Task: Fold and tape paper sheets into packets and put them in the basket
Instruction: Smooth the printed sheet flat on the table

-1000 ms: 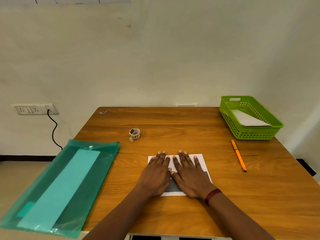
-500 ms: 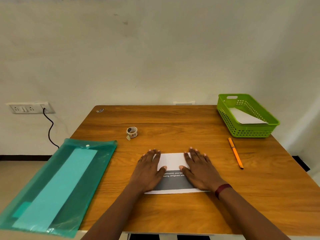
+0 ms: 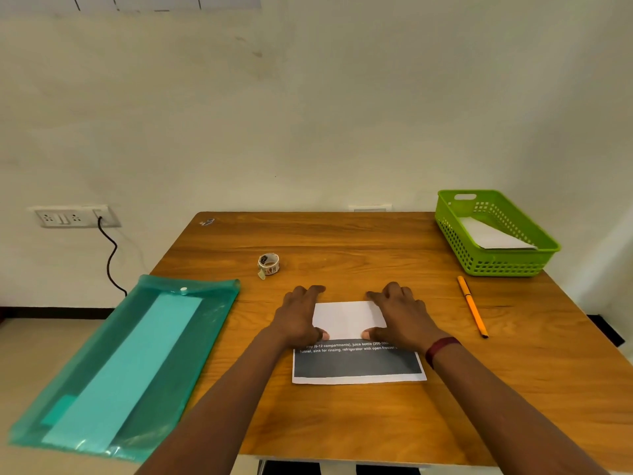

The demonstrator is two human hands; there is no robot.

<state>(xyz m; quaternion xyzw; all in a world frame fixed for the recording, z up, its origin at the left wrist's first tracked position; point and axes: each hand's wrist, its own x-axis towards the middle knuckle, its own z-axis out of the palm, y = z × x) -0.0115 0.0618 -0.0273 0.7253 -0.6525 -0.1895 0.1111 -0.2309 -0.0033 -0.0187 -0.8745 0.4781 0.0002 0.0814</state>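
Pressing a fold flat, the left hand (image 3: 301,317) and right hand (image 3: 399,315) lie open on the paper's (image 3: 349,318) two sides. Taping looks next; the tape (image 3: 268,264) waits beyond the left hand, the basket (image 3: 513,265) far off right.

Lime-green lattice basket (image 3: 455,231), orange pen (image 3: 472,306), teal translucent folder (image 3: 164,341), white paper sheet (image 3: 347,318) with dark-grey printed band.

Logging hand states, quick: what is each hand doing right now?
Left hand: open, pressing the left end of the folded paper.
Right hand: open, pressing its right end.
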